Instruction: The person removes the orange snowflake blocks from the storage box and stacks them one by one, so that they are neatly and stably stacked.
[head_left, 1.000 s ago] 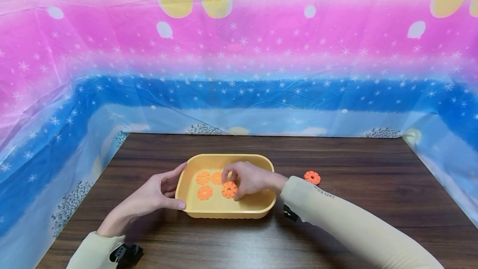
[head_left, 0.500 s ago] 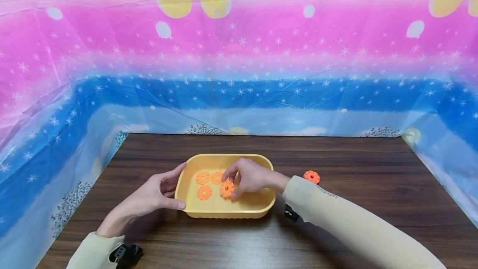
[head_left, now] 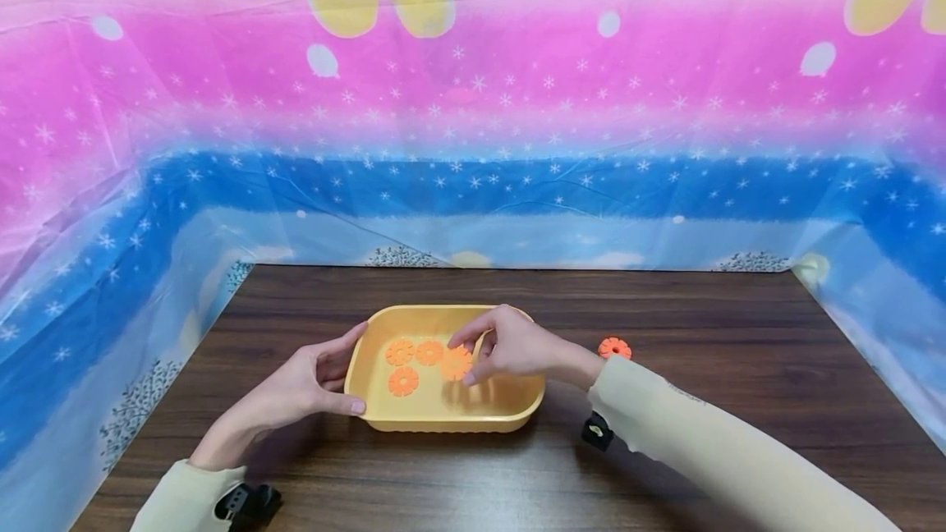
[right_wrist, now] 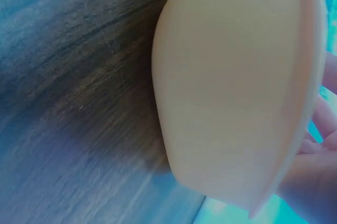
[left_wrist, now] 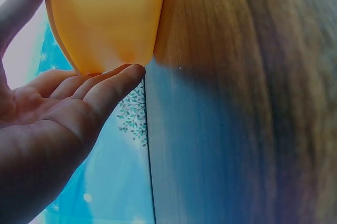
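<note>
My left hand (head_left: 299, 388) holds the left end of a yellow plastic tray (head_left: 458, 425), thumb on the front rim and fingers reaching round toward the back. In the left wrist view the fingers (left_wrist: 113, 88) lie against the tray wall. Over the tray's middle, my right hand (head_left: 513, 343) pinches an orange notched disc (head_left: 456, 364) between thumb and fingertips; it looks blurred. More such discs lie flat on the tray floor: a front disc (head_left: 403, 382), a back left disc (head_left: 400, 352) and a back middle disc (head_left: 429, 352). The right wrist view shows mostly the tray's outer wall (right_wrist: 226, 82).
Another orange disc (head_left: 615, 348) lies on the dark wooden table (head_left: 665, 302) to the right of the tray, just behind the right sleeve (head_left: 702, 425). A patterned pink and blue cloth (head_left: 517, 187) hangs behind the table and along its sides.
My right hand first shifts slightly left with its disc, then back to the right and away from me, with the disc still at its fingertips. My left hand and the tray stay in place.
</note>
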`<action>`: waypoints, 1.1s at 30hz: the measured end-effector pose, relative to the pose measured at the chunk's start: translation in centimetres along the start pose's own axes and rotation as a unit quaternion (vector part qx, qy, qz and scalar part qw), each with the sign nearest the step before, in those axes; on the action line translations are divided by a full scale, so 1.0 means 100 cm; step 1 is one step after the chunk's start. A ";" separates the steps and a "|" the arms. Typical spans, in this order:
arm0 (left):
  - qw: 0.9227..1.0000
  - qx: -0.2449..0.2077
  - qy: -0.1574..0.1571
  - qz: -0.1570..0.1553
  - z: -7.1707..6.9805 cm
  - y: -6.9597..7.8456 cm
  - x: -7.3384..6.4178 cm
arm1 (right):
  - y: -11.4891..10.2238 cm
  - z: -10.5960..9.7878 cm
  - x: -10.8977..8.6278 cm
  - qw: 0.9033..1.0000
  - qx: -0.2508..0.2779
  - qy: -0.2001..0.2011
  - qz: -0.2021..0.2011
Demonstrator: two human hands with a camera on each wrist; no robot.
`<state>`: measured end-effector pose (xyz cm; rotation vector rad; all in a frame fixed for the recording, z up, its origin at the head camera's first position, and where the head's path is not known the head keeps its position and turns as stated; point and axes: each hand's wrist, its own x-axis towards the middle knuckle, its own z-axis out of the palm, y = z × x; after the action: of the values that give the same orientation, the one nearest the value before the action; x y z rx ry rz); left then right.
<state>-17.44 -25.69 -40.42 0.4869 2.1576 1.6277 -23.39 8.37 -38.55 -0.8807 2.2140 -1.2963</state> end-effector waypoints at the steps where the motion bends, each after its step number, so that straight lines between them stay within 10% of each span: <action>1: 1.000 -0.001 0.000 0.000 0.000 0.000 0.000 | 0.000 -0.002 -0.002 1.000 0.002 0.005 -0.002; 33: 1.000 -0.014 -0.003 -0.004 0.001 0.000 0.000 | 0.016 -0.039 -0.088 0.986 0.002 0.168 -0.017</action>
<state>-17.38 -25.63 -40.40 0.4750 2.1273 1.6474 -20.16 17.55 -37.77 -0.7439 2.4563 -1.5619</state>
